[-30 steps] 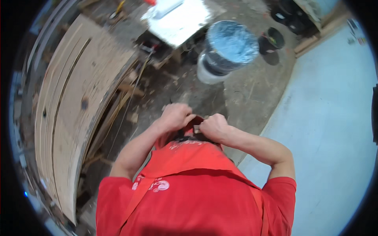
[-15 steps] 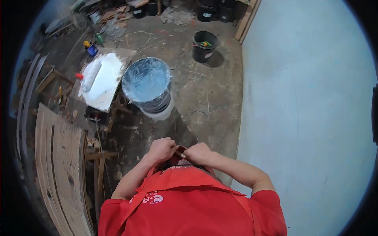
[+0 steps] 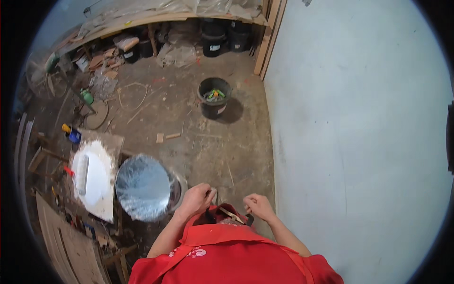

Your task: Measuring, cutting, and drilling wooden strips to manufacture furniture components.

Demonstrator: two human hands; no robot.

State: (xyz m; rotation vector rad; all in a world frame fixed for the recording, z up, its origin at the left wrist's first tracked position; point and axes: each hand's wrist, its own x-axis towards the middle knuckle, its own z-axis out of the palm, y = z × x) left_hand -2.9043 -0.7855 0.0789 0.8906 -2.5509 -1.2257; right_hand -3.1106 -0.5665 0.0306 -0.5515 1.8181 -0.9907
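From here I have the left hand [image 3: 197,198] and right hand [image 3: 258,206] apart at lower centre, fingers [image 3: 205,190] curled, forearms [image 3: 165,233] slanting inward from below.

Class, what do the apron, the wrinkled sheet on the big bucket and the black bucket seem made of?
Apron: probably matte cloth; it folds softly.
Wrinkled sheet: likely thin, glossy plastic film; it crinkles and catches light.
Black bucket: smooth, probably plastic, judging by its even sides.
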